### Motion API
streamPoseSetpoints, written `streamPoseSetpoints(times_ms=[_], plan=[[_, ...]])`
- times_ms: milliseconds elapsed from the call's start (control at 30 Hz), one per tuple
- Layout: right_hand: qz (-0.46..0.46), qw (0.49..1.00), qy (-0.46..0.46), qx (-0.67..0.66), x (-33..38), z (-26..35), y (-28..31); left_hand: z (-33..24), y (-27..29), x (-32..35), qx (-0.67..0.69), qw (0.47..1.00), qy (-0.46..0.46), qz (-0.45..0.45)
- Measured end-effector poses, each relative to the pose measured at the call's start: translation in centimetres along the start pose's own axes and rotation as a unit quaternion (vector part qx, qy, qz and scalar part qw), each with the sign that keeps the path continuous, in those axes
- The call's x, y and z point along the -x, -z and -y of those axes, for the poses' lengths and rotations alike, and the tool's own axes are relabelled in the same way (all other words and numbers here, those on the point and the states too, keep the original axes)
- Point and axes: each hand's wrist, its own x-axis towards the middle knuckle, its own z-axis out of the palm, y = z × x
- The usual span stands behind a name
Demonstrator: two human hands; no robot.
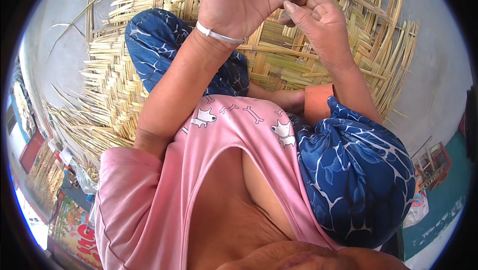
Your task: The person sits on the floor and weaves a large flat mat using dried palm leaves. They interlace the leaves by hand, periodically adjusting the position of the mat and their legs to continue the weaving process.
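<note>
While the person sits on a woven mat [284, 73] of pale, flat plant strips, the head view shows both bare hands raised over it, near the upper edge. The left hand [239, 3] is turned palm up with its fingers spread, gripping nothing that shows; a pale bracelet [219, 36] circles its wrist. The right hand [321, 21] is just beside it, fingers curled and thumb toward the tip of one left finger; whether something thin is pinched there cannot be told. The mat lies on the grey floor [438, 46], under and around the legs in blue patterned trousers [356, 170], and loose strip ends [74, 115] fan out past the weave at left and right.

The likeliest trouble, I judge, is to the skin: split strips have sharp edges, and bare fingers sliding along them could take a cut or a splinter. The free ends could also catch in the trousers if a knee shifts, pulling strips out of line. Body weight dragged across the mat might loosen the weave, and a dry strip bent too sharply could crack.
</note>
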Motion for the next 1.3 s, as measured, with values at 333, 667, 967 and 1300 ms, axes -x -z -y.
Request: streamPoseSetpoints(times_ms=[333, 667, 967, 1300], plan=[[0.038, 0.996, 0.056, -0.054, 2.9, 2.1, 0.4, 1.2, -1.5, 2.8, 0.134, 0.989, 0.049, 0.037], [0.033, 0.997, 0.064, -0.037, 4.2, 2.4, 0.7, 1.8, -1.9, 3.8, 0.134, 0.987, 0.080, 0.041], [0.030, 0.997, -0.068, -0.005, 3.5, 0.7, 3.2, 2.0, -0.1, 1.1, -0.041, 0.993, 0.111, 0.000], [-0.345, 0.895, -0.110, -0.259, 1.5, -5.7, 16.4, 5.3, 2.5, -12.3, -0.963, 0.087, -0.091, 0.238]])
